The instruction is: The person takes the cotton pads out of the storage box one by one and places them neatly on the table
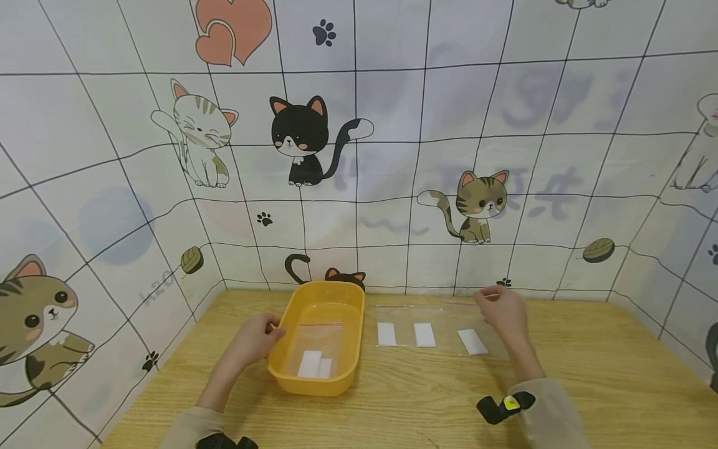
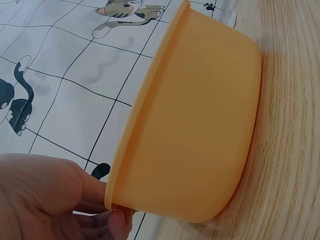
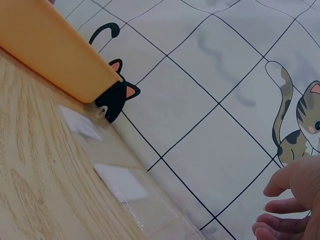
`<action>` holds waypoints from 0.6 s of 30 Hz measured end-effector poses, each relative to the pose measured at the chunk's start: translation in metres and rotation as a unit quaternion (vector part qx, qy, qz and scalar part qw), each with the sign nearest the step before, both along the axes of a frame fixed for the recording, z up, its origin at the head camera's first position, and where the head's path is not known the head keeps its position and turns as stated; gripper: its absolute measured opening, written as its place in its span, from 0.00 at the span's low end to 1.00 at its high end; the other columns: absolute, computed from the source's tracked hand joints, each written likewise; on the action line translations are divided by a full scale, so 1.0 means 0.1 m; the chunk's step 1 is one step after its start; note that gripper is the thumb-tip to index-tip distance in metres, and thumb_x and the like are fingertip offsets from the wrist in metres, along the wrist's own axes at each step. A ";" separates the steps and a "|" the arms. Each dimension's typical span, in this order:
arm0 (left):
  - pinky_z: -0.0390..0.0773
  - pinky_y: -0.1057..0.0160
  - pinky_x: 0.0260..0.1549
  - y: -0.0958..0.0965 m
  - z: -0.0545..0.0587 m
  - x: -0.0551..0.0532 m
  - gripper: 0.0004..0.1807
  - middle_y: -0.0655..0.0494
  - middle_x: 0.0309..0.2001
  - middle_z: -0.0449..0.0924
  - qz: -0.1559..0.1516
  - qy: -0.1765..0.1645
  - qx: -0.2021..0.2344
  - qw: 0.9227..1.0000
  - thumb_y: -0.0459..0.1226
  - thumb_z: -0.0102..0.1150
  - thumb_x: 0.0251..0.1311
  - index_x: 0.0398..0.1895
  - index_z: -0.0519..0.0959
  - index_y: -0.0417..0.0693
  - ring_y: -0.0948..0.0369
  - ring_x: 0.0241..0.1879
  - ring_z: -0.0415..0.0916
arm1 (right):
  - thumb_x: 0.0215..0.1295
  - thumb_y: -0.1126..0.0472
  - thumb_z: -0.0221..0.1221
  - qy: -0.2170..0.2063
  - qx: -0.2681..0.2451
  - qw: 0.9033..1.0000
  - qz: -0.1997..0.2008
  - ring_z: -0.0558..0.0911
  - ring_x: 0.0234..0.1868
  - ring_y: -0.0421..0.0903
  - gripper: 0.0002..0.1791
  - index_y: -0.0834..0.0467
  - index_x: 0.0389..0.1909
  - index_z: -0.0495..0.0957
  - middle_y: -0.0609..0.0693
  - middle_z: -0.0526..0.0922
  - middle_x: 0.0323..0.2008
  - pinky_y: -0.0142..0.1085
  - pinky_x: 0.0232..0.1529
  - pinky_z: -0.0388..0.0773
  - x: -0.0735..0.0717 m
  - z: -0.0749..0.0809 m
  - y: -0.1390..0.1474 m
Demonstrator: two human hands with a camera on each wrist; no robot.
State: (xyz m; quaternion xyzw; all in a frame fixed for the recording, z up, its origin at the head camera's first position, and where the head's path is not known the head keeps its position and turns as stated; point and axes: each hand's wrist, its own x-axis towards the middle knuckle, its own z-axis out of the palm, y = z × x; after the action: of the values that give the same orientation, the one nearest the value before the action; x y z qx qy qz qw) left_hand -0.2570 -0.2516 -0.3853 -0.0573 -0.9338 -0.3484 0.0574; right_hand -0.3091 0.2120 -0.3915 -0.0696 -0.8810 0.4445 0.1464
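Apparently, the step in hand is laying out clear bags with white pieces in a row beside the tub (image 1: 308, 386). The left hand (image 1: 255, 342) grips the tub's rim at its left side. The right hand (image 1: 505, 315) is by the far edge of the end bag (image 1: 472, 342); its fingers look loose, with nothing seen between them, though whether they touch that bag is unclear. The near bag (image 1: 386, 333) and middle bag (image 1: 424, 335) lie flat on the table (image 1: 415, 405); at least one more bag (image 1: 320, 337) is inside the tub. The next move probably calls for steadying the tub while the right hand reaches in, pinching one bag alone.
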 end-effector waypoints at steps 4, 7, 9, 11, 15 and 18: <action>0.79 0.61 0.24 0.00 0.00 -0.01 0.09 0.50 0.28 0.79 0.001 -0.003 0.001 1.000 0.28 0.60 0.65 0.44 0.80 0.29 0.59 0.26 0.76 | 0.69 0.56 0.57 0.005 0.003 1.000 0.001 0.83 0.26 0.46 0.21 0.70 0.51 0.78 0.70 0.83 0.46 0.33 0.26 0.78 0.01 0.04 -0.07; 0.79 0.61 0.24 0.00 0.00 -0.01 0.09 0.50 0.29 0.79 0.001 -0.004 0.001 1.000 0.28 0.60 0.66 0.45 0.80 0.29 0.59 0.26 0.76 | 0.69 0.55 0.57 0.008 0.009 1.000 0.004 0.82 0.27 0.45 0.20 0.69 0.50 0.78 0.69 0.83 0.45 0.34 0.26 0.77 0.02 0.07 -0.11; 0.80 0.61 0.24 0.01 0.01 0.00 0.09 0.50 0.29 0.79 0.001 -0.004 0.000 1.000 0.28 0.60 0.66 0.45 0.80 0.29 0.59 0.26 0.76 | 0.69 0.55 0.57 0.009 0.015 1.000 0.007 0.83 0.29 0.47 0.20 0.69 0.50 0.79 0.69 0.83 0.45 0.35 0.27 0.76 0.03 0.09 -0.13; 0.80 0.61 0.24 0.01 0.01 0.00 0.09 0.50 0.29 0.80 0.001 -0.005 -0.001 1.000 0.28 0.60 0.66 0.45 0.80 0.28 0.59 0.27 0.77 | 0.69 0.55 0.57 0.012 0.022 1.000 0.008 0.83 0.32 0.51 0.20 0.68 0.49 0.79 0.69 0.83 0.46 0.36 0.28 0.76 0.04 0.10 -0.16; 0.79 0.61 0.24 0.01 0.02 0.00 0.09 0.50 0.29 0.79 0.002 -0.004 -0.003 1.000 0.28 0.60 0.65 0.44 0.80 0.29 0.59 0.26 0.76 | 0.69 0.55 0.57 0.018 0.027 0.999 0.014 0.84 0.40 0.57 0.19 0.68 0.49 0.79 0.68 0.84 0.46 0.39 0.33 0.76 0.07 0.13 -0.23; 0.79 0.61 0.24 0.01 0.01 0.00 0.09 0.50 0.29 0.79 0.004 -0.004 -0.007 1.000 0.28 0.60 0.66 0.44 0.80 0.29 0.59 0.26 0.75 | 0.68 0.57 0.58 0.025 0.028 0.999 0.023 0.83 0.42 0.59 0.17 0.68 0.47 0.80 0.67 0.84 0.44 0.40 0.35 0.76 0.08 0.15 -0.30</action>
State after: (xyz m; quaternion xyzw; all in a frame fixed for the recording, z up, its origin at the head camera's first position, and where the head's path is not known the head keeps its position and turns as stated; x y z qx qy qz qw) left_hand -0.2567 -0.2505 -0.3838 -0.0521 -0.9366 -0.3420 0.0550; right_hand -0.3008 0.1817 -0.3761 -0.0340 -0.8905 0.4247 0.1598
